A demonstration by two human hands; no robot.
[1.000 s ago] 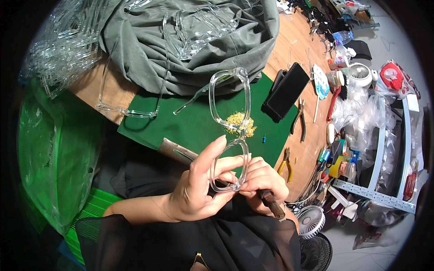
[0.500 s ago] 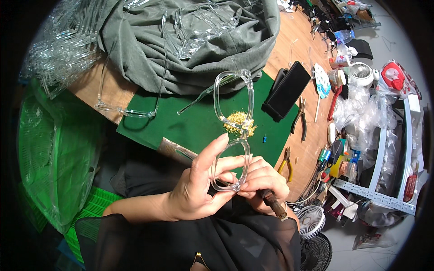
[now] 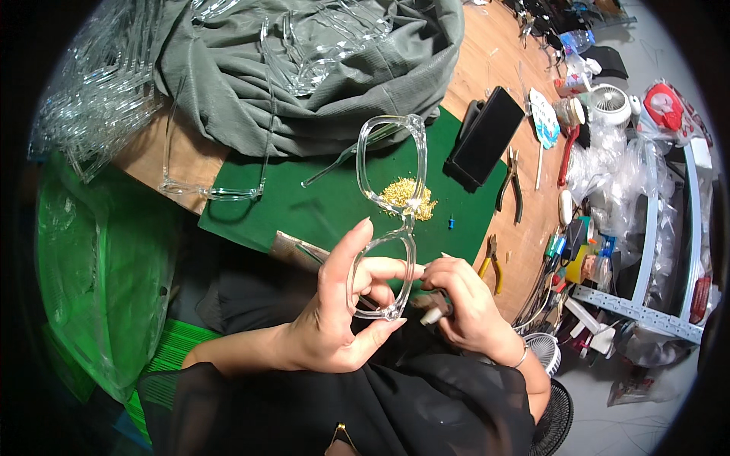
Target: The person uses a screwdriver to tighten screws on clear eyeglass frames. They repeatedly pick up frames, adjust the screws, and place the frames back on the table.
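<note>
While left hand (image 3: pixel 334 319) grips clear frame (image 3: pixel 388 213), right hand (image 3: pixel 464 300) holds tool (image 3: pixel 435 313).

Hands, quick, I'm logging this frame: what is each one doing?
Left hand: closed on the clear glasses frame, gripping its lower rim.
Right hand: closed on a small tool, its tip at the frame.

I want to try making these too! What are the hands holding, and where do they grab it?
The left hand grips a clear glasses frame by its lower lens rim. The right hand holds a small brown-handled tool by its handle, against that rim's corner.
</note>
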